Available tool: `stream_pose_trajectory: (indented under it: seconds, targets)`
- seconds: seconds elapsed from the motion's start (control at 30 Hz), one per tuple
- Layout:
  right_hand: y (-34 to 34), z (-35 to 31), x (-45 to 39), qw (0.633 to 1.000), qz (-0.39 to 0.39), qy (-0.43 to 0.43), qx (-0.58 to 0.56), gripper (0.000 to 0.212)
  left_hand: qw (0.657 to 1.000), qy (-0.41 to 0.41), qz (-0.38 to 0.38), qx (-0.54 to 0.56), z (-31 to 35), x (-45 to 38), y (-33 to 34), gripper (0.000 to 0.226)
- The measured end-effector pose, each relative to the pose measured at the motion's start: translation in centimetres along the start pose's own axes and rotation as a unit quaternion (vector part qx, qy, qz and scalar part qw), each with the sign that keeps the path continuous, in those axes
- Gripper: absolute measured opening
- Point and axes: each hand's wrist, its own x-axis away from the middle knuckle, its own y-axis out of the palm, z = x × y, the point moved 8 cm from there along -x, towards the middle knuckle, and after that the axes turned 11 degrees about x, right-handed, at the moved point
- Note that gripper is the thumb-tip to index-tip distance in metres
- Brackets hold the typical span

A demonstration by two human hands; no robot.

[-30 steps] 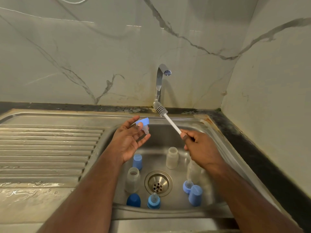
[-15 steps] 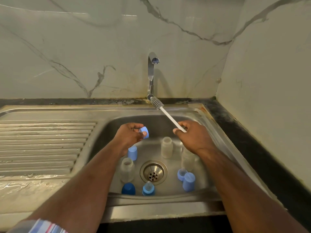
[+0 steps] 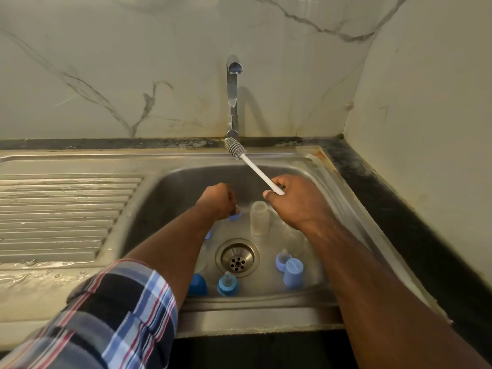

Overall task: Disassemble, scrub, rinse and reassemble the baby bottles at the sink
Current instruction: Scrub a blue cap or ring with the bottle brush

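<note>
Since the earlier frames the left hand (image 3: 217, 201) has been lowered from above the basin to just over the sink (image 3: 343, 182) floor, and the blue collar (image 3: 235, 216) it carries has been brought down with it. The collar is pinched under curled fingers; only its lower edge shows, and whether it touches the floor cannot be told. The brush (image 3: 254, 166) is gripped by the right hand (image 3: 295, 202) at the near end of its handle, the bristle head raised toward the base of the tap (image 3: 232, 97). No water is seen running.

The step in hand is judged to be the setting down of a scrubbed collar. It should be placed upright on the floor, left of the clear bottle (image 3: 259, 217) and apart from it, so that the bottle is not knocked over. The fingers should be released only once the collar rests flat. The brush should be kept high and clear of the standing parts.

The sink holds all loose parts. Near the far wall stands the clear bottle, open and apparently empty. A second bottle right of it is largely hidden by the right wrist. The drain (image 3: 237, 257) lies at the centre. On the near side stand a dark blue cap (image 3: 197, 284) and a blue collar with teat (image 3: 228, 284); at the near right, a collar with teat (image 3: 282, 260) touches a pale blue cap (image 3: 293, 272).
</note>
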Motion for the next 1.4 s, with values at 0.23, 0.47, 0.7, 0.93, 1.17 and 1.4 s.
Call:
stream_pose_trajectory:
  seconds: [0.23, 0.47, 0.7, 0.93, 1.17, 1.4]
  targets:
    - [0.2, -0.1, 0.0, 1.0, -0.002, -0.005, 0.002, 0.019, 0.992, 0.011, -0.088, -0.09, -0.4, -0.6, 3.7, 0.03]
    - [0.4, 0.0, 0.0, 1.0, -0.003, -0.007, 0.003, 0.02, 0.982, 0.0, -0.15, -0.111, -1.3, -0.4, 5.6, 0.041]
    - [0.3, -0.3, 0.2, 1.0, -0.016, -0.006, 0.017, 0.015, 0.987, -0.005, -0.148, -0.069, -2.0, -0.6, 5.0, 0.061]
    - [1.6, -0.3, 0.5, 0.994, -0.075, -0.003, 0.085, 0.01, 0.999, -0.019, 0.023, -0.011, -3.9, -1.1, -1.4, 0.037]
    - [2.5, 0.1, 0.6, 0.987, -0.101, 0.005, 0.128, 0.018, 0.992, -0.122, -0.022, -0.003, -8.4, 0.6, -1.5, 0.066]
    - [2.6, -0.1, 0.6, 0.986, -0.112, 0.007, 0.123, 0.022, 0.991, -0.123, -0.049, -0.02, -9.2, 0.6, -0.7, 0.07]
